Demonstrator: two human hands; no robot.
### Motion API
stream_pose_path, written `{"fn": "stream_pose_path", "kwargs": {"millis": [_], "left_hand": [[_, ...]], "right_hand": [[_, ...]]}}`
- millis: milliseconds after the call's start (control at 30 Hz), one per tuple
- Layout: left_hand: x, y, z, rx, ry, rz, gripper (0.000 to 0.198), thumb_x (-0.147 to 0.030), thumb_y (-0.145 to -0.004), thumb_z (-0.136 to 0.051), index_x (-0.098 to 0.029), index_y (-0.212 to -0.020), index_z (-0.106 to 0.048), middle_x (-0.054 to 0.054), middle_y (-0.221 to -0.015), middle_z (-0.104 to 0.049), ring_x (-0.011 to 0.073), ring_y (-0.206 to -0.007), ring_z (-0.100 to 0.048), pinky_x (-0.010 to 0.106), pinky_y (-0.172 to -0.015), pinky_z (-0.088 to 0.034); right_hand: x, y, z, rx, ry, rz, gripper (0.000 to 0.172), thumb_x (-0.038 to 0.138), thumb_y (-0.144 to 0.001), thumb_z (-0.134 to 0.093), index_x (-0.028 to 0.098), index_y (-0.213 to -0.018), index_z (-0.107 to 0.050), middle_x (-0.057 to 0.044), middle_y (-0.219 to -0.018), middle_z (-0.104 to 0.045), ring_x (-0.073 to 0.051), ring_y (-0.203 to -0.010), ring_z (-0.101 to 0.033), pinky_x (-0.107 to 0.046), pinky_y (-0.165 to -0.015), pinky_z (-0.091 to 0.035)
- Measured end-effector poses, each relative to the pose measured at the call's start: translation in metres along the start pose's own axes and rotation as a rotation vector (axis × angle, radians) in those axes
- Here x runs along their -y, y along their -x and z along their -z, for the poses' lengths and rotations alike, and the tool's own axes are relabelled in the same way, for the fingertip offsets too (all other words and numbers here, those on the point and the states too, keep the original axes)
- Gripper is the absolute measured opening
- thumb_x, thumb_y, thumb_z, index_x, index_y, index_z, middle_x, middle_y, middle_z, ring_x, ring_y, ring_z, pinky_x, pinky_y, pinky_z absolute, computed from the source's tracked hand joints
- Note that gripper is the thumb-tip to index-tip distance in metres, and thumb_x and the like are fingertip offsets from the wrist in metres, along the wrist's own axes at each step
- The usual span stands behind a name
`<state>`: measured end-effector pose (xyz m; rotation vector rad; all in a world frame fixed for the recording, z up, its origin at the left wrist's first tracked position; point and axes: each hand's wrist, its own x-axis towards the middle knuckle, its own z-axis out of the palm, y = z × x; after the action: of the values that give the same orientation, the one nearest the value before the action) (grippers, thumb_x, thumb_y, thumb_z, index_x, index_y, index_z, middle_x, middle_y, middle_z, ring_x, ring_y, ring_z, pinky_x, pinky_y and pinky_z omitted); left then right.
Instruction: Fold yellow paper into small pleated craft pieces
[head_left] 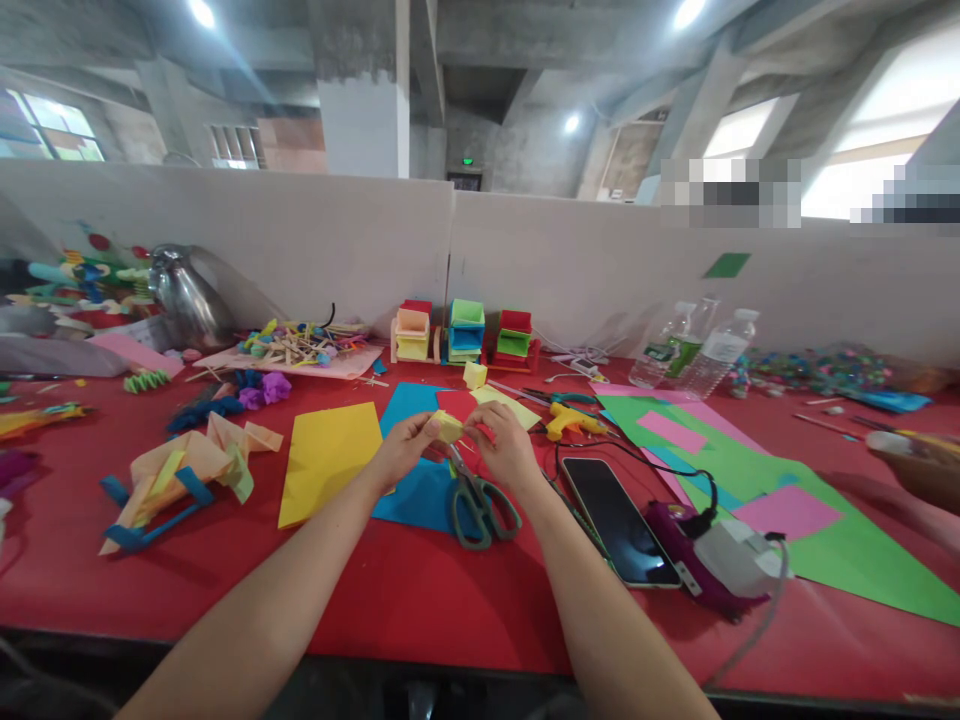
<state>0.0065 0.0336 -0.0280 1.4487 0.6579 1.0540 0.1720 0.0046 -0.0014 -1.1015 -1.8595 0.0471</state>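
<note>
My left hand is closed on a small pale-yellow folded paper piece, pinched between thumb and fingers. Close to its right side is my right hand, its fingers curled together; what they hold, if anything, is too small to tell. Below the hands lie scissors with dark grey-green handles, partly over blue paper. A sheet of yellow paper is to the left. Just beyond the hands rests another small pale-yellow folded piece, beside a pale-yellow strip.
Stacked paper boxes stand along the partition. To the right are a yellow glue gun, a phone, a purple power strip, green paper and plastic bottles. A folded-paper model sits left.
</note>
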Motion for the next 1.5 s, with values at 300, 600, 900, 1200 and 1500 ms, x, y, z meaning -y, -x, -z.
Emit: {"fn": "stream_pose_path", "kwargs": {"millis": [300,600,900,1200,1500], "left_hand": [[0.001,0.000,0.000,0.007,-0.005,0.013,0.043,-0.054,-0.075,-0.052,-0.014,-0.089,-0.060,0.006,-0.074,-0.068,0.0181,-0.068,-0.065,0.027,-0.059,-0.050],[0.001,0.002,0.001,-0.016,-0.063,-0.033,0.045,-0.055,-0.080,-0.044,-0.014,-0.092,-0.059,0.006,-0.075,-0.067,0.0174,-0.065,-0.064,0.027,-0.058,-0.050],[-0.004,0.001,0.007,-0.021,-0.209,-0.102,0.035,-0.046,-0.072,-0.059,-0.017,-0.090,-0.064,0.002,-0.085,-0.066,0.0189,-0.081,-0.058,0.025,-0.071,-0.045],[-0.001,-0.001,0.000,-0.082,-0.062,-0.066,0.035,-0.049,-0.075,-0.055,-0.015,-0.082,-0.061,0.000,-0.070,-0.063,0.0136,-0.067,-0.057,0.024,-0.065,-0.045],[-0.002,0.000,0.000,-0.108,0.026,-0.014,0.038,-0.048,-0.069,-0.063,-0.014,-0.085,-0.065,0.002,-0.071,-0.065,0.0133,-0.064,-0.057,0.023,-0.060,-0.045]], "right_hand": [[0.003,-0.001,0.000,-0.003,-0.092,-0.109,0.009,0.015,-0.073,-0.060,0.020,-0.065,-0.059,-0.003,-0.075,-0.056,-0.020,-0.078,-0.052,-0.033,-0.074,-0.040],[0.004,0.000,-0.004,0.027,-0.356,-0.334,0.012,0.029,-0.073,-0.060,0.017,-0.072,-0.060,0.000,-0.066,-0.062,-0.014,-0.062,-0.057,-0.026,-0.058,-0.044],[-0.009,0.003,-0.003,0.187,-0.376,-0.471,0.018,0.029,-0.085,-0.053,0.012,-0.086,-0.058,0.000,-0.081,-0.061,-0.011,-0.069,-0.059,-0.028,-0.063,-0.050],[-0.007,0.004,-0.006,0.185,-0.397,-0.500,0.017,0.028,-0.085,-0.053,0.012,-0.086,-0.058,0.000,-0.081,-0.061,-0.011,-0.069,-0.059,-0.028,-0.063,-0.050],[-0.002,0.003,-0.003,0.136,-0.465,-0.472,0.016,0.025,-0.081,-0.058,0.012,-0.073,-0.058,0.004,-0.066,-0.058,-0.009,-0.059,-0.056,-0.025,-0.059,-0.047]]}}
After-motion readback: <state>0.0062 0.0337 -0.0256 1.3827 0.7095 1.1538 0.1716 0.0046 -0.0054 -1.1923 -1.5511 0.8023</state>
